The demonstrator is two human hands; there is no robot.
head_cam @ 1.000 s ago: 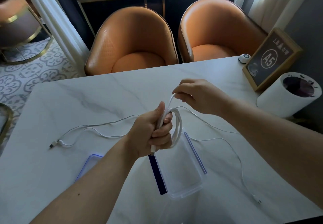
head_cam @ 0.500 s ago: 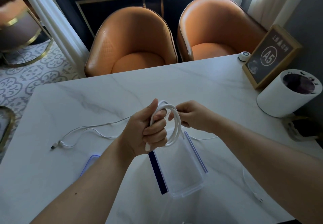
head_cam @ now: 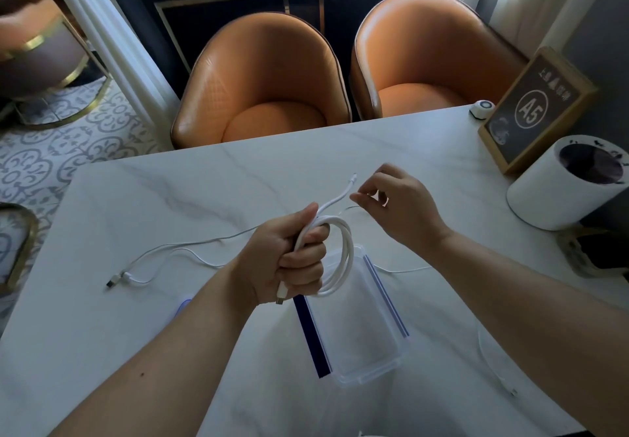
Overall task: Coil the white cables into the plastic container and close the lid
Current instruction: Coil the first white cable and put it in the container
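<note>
The left hand (head_cam: 289, 259) is clenched around a thick white cable (head_cam: 340, 256), wound into a loose coil that hangs from the fist just above the near-left corner of the clear plastic container (head_cam: 360, 327); one plug end pokes out below the fist and the other free end sticks up past the thumb toward the right hand (head_cam: 398, 205). The right hand hovers just beyond the coil with fingers loosely curled, thumb and forefinger pinched near a thin white cable (head_cam: 190, 249) (whether they actually grip it I cannot tell). That thinner cable trails flat across the marble table (head_cam: 170, 198) to the left, ending in a plug near the table's left side, and another stretch runs out from under the right forearm. The container sits open on the table between the two forearms, with blue clip strips along its long sides. A blue-edged lid (head_cam: 183, 305) peeks out from beneath the left forearm
</note>
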